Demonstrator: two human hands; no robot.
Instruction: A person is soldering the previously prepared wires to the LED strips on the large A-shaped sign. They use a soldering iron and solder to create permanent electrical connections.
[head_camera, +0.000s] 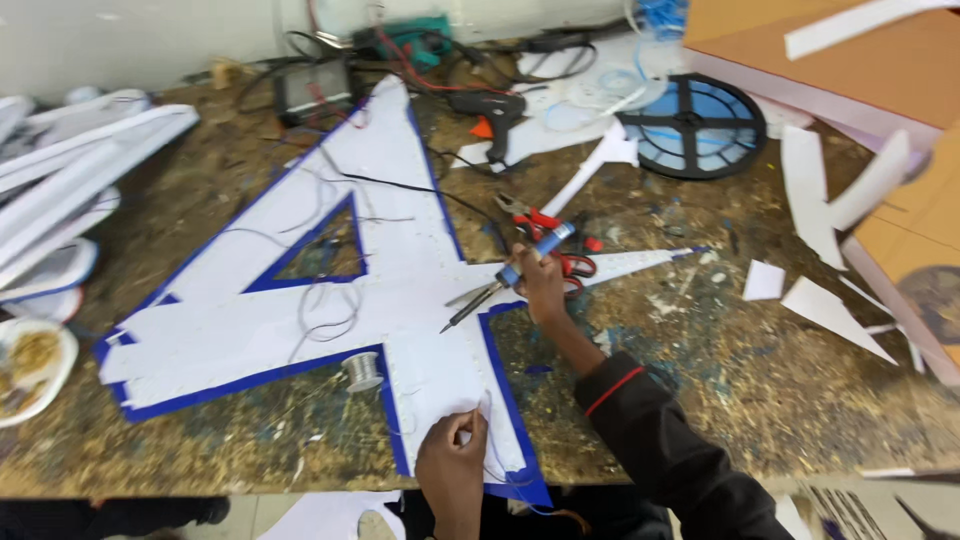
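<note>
A large white sign letter (300, 300) with blue edging lies flat on a worn workbench (720, 380). Thin wires run across its face. My right hand (540, 285) grips a soldering iron (500, 285) with a blue handle, its tip pointing down-left onto the white surface. My left hand (455, 460) rests at the letter's lower leg near the front edge, fingers pinched on a thin wire (487, 410). A small spool of solder (363, 371) stands on the letter between the two hands.
Red-handled pliers and scissors (560, 245) lie behind my right hand. A black glue gun (497, 112), a dark reel (692, 125), tangled cables and a small power unit (315, 88) sit at the back. White offcuts (830, 305) lie right, white strips (70, 170) left, boards (850, 60) far right.
</note>
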